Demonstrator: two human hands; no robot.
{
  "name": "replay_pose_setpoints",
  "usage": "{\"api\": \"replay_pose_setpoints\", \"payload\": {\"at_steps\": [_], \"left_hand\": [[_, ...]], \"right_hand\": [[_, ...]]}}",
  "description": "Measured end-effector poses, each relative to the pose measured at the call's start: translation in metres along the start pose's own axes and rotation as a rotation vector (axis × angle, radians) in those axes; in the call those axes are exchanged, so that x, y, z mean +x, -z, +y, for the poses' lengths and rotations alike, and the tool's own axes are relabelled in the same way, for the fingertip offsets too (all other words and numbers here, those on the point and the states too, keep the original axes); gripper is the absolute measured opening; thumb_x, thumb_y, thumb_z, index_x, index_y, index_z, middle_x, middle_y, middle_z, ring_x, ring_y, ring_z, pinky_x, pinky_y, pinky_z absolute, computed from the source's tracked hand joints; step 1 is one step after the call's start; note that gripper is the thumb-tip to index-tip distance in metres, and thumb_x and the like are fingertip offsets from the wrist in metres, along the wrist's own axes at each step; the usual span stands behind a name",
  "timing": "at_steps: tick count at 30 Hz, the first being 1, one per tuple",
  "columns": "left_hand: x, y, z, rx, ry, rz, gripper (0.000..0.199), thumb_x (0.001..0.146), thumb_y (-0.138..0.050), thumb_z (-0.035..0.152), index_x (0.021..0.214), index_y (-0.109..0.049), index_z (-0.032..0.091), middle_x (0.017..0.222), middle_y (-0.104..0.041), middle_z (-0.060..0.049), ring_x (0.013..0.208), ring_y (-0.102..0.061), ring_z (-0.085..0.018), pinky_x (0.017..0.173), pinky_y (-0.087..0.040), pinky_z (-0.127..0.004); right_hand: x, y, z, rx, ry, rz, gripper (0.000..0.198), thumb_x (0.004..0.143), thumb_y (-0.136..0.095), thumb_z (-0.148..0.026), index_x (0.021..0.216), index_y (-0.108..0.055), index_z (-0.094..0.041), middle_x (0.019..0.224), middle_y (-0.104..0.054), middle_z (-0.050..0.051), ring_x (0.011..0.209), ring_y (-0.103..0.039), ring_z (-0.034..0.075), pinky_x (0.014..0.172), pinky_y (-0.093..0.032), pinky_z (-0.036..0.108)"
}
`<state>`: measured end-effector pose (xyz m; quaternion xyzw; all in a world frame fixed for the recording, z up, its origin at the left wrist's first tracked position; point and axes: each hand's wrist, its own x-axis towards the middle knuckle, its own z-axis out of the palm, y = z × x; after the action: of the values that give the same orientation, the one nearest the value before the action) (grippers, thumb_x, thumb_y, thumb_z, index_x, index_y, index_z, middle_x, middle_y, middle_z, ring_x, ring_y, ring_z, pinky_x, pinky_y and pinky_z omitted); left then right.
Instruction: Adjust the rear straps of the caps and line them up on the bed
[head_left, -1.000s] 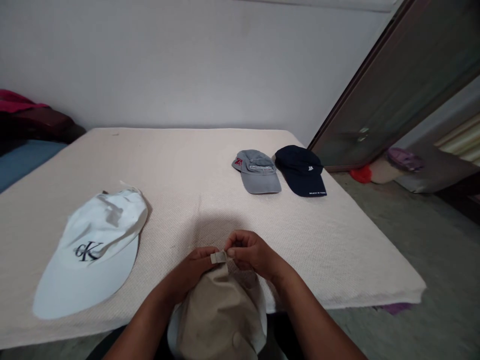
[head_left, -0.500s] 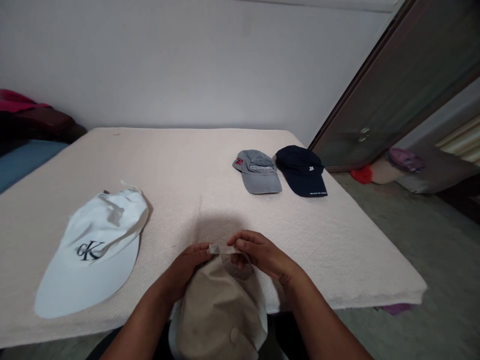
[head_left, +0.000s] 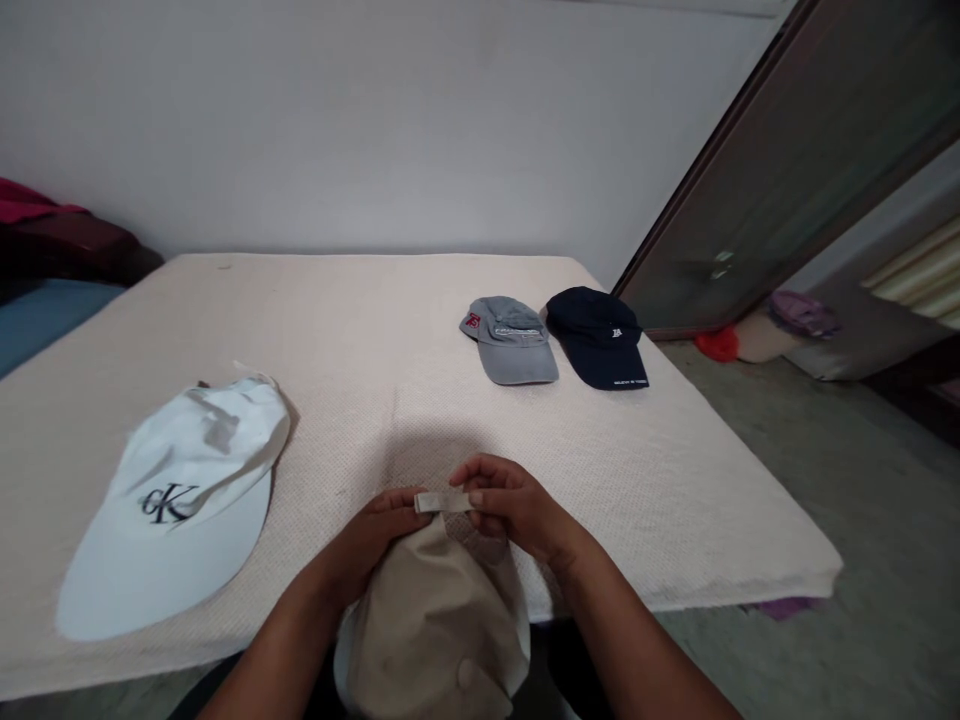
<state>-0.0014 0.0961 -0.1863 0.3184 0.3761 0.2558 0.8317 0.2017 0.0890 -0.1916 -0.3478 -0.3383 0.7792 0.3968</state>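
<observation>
A beige cap (head_left: 431,620) is at the near edge of the bed-like surface, its back strap (head_left: 442,502) turned away from me. My left hand (head_left: 382,530) grips the cap's back edge at the strap's left end. With thumb and fingers, my right hand (head_left: 506,505) pinches the right part of the strap. The cap's brim is out of sight below. To the left lies a white cap (head_left: 195,450) with dark letters and a pale brim. Farther back on the right, a grey cap (head_left: 514,340) sits beside a navy cap (head_left: 596,335).
A cream woven cover (head_left: 337,320) spreads over the flat surface, which reaches back to a pale wall (head_left: 337,120). Beyond the right edge are a grey floor (head_left: 862,480) and a dark framed panel (head_left: 787,180). Dark and blue items (head_left: 60,310) stand at far left.
My right thumb and fingers have closed onto the strap, which now lies straighter between both hands. The whole view has shifted slightly, and the other caps have stayed in place.
</observation>
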Motion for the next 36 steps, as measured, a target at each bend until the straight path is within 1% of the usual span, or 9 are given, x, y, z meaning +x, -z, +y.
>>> {"api": "replay_pose_setpoints", "payload": {"at_steps": [3,10,15,19,22,26,30,33,36], "left_hand": [[-0.001,0.000,-0.001,0.018,0.006,0.012,0.015,0.074,-0.070,0.023,0.086,-0.071,0.014,0.075,-0.070,-0.005,0.066,-0.060,-0.013,0.065,-0.044,-0.023],[-0.003,-0.005,0.002,0.070,0.013,0.021,0.018,0.072,-0.071,0.027,0.087,-0.072,0.016,0.079,-0.071,-0.005,0.072,-0.061,-0.016,0.072,-0.043,-0.028],[-0.005,-0.007,0.002,0.147,0.005,0.107,0.023,0.070,-0.074,0.028,0.090,-0.074,0.018,0.084,-0.074,-0.006,0.078,-0.063,-0.019,0.075,-0.043,-0.028],[-0.004,-0.007,0.001,0.170,-0.004,0.107,0.024,0.069,-0.074,0.027,0.091,-0.074,0.018,0.083,-0.074,-0.006,0.080,-0.063,-0.019,0.076,-0.043,-0.028],[-0.004,-0.009,0.001,0.148,-0.003,0.070,0.016,0.071,-0.071,0.026,0.085,-0.074,0.017,0.080,-0.073,-0.005,0.076,-0.063,-0.018,0.075,-0.042,-0.027],[-0.004,-0.011,0.001,0.122,-0.018,0.012,0.011,0.074,-0.067,0.025,0.079,-0.073,0.016,0.076,-0.072,-0.004,0.074,-0.062,-0.018,0.074,-0.043,-0.028],[-0.002,-0.008,-0.001,0.126,-0.010,0.069,0.010,0.073,-0.069,0.025,0.077,-0.071,0.016,0.074,-0.070,-0.004,0.071,-0.061,-0.018,0.072,-0.043,-0.029],[0.000,-0.006,-0.002,0.144,0.011,0.121,0.016,0.071,-0.071,0.028,0.083,-0.071,0.016,0.078,-0.072,-0.006,0.074,-0.063,-0.021,0.075,-0.044,-0.031],[0.000,-0.008,0.000,0.180,-0.005,0.146,0.022,0.071,-0.073,0.030,0.089,-0.072,0.017,0.085,-0.074,-0.007,0.082,-0.064,-0.022,0.079,-0.044,-0.032]], "right_hand": [[0.000,-0.001,-0.001,0.065,0.029,0.026,0.020,0.071,-0.068,-0.019,0.090,-0.063,-0.016,0.064,-0.056,-0.003,0.047,-0.047,0.005,0.042,-0.028,0.016],[0.003,-0.007,0.005,0.133,0.048,-0.025,0.018,0.072,-0.066,-0.018,0.089,-0.063,-0.016,0.061,-0.054,-0.004,0.043,-0.040,0.003,0.039,-0.023,0.015],[0.002,-0.013,0.006,-0.010,0.027,-0.063,0.019,0.073,-0.069,-0.022,0.090,-0.062,-0.017,0.065,-0.056,-0.003,0.049,-0.044,0.005,0.043,-0.026,0.017],[0.003,-0.011,0.005,-0.131,0.043,-0.090,0.022,0.076,-0.068,-0.028,0.093,-0.061,-0.017,0.061,-0.058,-0.003,0.044,-0.038,0.004,0.041,-0.025,0.018],[0.005,-0.006,0.006,-0.195,0.022,-0.060,0.025,0.075,-0.070,-0.031,0.093,-0.060,-0.017,0.060,-0.056,-0.005,0.044,-0.041,0.004,0.042,-0.030,0.017],[0.004,-0.002,0.008,-0.278,-0.081,-0.074,0.026,0.078,-0.066,-0.040,0.083,-0.057,-0.016,0.057,-0.055,-0.004,0.042,-0.047,0.006,0.040,-0.036,0.018],[0.001,-0.003,0.007,-0.251,-0.140,-0.049,0.031,0.080,-0.062,-0.045,0.074,-0.052,-0.016,0.051,-0.049,-0.006,0.036,-0.038,0.004,0.035,-0.027,0.017],[0.002,-0.007,0.005,-0.147,-0.096,0.006,0.024,0.078,-0.065,-0.039,0.081,-0.056,-0.016,0.049,-0.043,-0.008,0.037,-0.030,0.003,0.036,-0.019,0.016],[0.003,-0.012,0.005,-0.130,-0.021,0.056,0.020,0.079,-0.062,-0.034,0.088,-0.058,-0.017,0.048,-0.042,-0.008,0.039,-0.030,0.004,0.038,-0.019,0.017]]}}
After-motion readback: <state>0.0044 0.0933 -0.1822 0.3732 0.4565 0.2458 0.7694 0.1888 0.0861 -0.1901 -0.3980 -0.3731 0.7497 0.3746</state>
